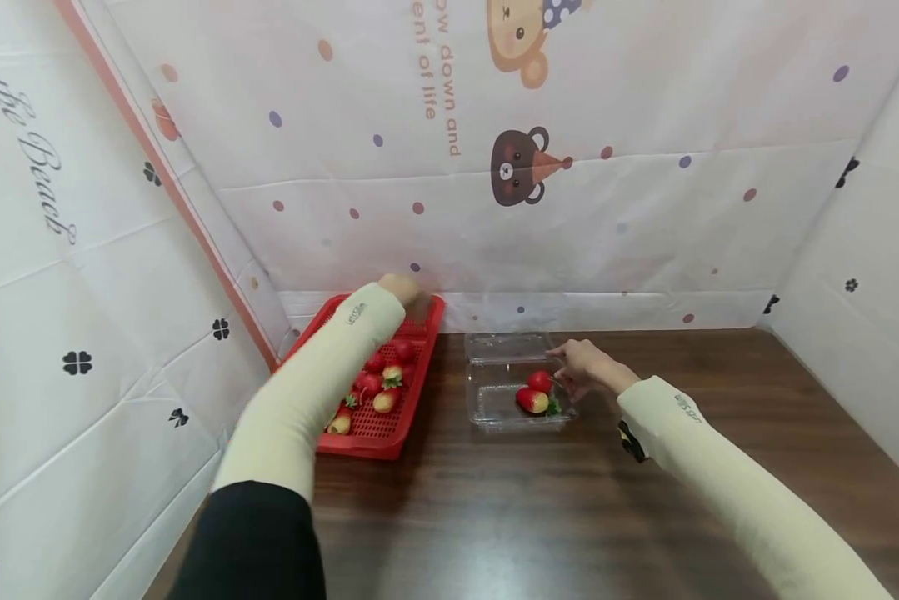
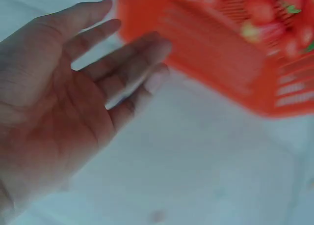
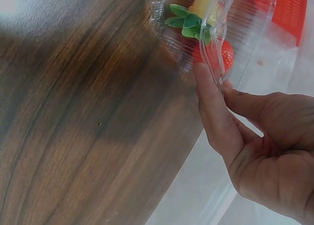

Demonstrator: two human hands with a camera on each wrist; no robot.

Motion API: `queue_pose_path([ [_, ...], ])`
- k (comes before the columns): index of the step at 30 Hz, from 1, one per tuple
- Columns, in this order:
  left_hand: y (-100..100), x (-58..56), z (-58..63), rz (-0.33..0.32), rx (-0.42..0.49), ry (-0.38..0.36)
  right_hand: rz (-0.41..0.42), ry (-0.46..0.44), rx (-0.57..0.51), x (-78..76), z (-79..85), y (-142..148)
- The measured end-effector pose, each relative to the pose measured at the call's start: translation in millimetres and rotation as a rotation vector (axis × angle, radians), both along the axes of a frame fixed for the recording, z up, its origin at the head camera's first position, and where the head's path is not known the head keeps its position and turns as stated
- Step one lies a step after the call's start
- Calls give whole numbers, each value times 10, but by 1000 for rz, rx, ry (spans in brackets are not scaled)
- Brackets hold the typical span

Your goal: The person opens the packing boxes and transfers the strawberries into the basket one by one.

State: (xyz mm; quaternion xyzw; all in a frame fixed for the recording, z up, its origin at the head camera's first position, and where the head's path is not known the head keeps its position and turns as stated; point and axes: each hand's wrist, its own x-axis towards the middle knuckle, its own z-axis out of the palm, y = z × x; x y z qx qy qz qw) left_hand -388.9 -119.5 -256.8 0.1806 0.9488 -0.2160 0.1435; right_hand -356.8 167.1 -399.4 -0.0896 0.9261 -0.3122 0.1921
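My left hand [image 1: 402, 289] is above the far end of the red basket [image 1: 359, 447]. In the left wrist view its fingers are spread and relaxed, holding nothing, just off the basket's wall. Several red-and-yellow strawberries [image 1: 385, 400] with green leaves lie inside the basket. A clear plastic box [image 1: 486, 407] stands to the right, its lid [image 1: 505, 347] folded back. Two strawberries [image 1: 531, 400] lie in its right part. My right hand [image 1: 587, 367] pinches the box's right edge between thumb and fingers, as the right wrist view [image 3: 265, 141] shows.
Both things stand on a dark brown wooden table [image 1: 449, 517]. A white printed sheet [image 1: 389, 225] hangs behind them, with more sheeting along the left and right sides. The basket sits close to the left and back sheets.
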Motion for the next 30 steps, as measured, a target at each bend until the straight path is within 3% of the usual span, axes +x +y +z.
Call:
queue_pose_path([
  [2, 116, 53, 98, -38, -11, -56, -4, -7, 4, 17, -5, 25],
  [4, 278, 130, 185, -121, -9, -104, -11, -10, -3, 17, -4, 54],
  [7, 542, 237, 185, -223, -13, -180, -44, -17, -33, 3, -1, 81],
  [10, 784, 353, 28, -324, 8, -227, -43, -23, -51, -7, 8, 66],
  [14, 1027, 515, -308, -460, 4, -228, -15, 21, -7, 5, 9, -13],
  [18, 1247, 591, -649, -577, -61, -169, -44, 60, -10, 21, -19, -31],
  [22, 1360, 652, -894, -655, -190, -193, -46, 108, 23, 30, -76, -55],
  [28, 1409, 637, -1057, -693, -270, -241, -54, 129, 65, 11, -84, -43],
  [30, 1408, 619, -1084, -659, -278, -238, -72, 138, 70, 11, -70, -39],
])
